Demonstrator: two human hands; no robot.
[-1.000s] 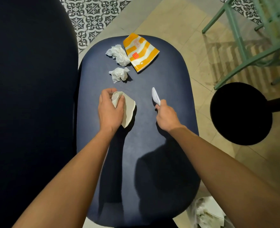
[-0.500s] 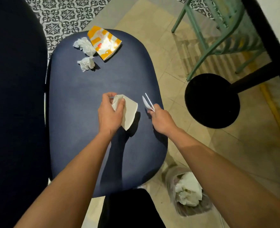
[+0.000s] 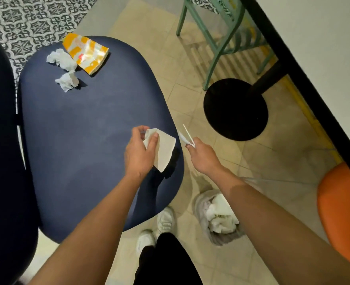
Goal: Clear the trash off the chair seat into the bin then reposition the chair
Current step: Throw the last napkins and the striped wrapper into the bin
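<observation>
Trash fills both hands: left hand point(image 3: 138, 155) grips a beige folded paper napkin point(image 3: 164, 150), right hand point(image 3: 203, 158) pinches a thin white folded slip point(image 3: 184, 135). Both seem light and limp; edge holds suffice. Bag-lined bin point(image 3: 200, 204) sits below the right wrist.

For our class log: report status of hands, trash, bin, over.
Left hand grips beige paper napkin; right hand pinches folded white slip. Two crumpled tissues, orange-striped wrapper lie on navy seat. Lined bin beside seat, unblocked.
</observation>
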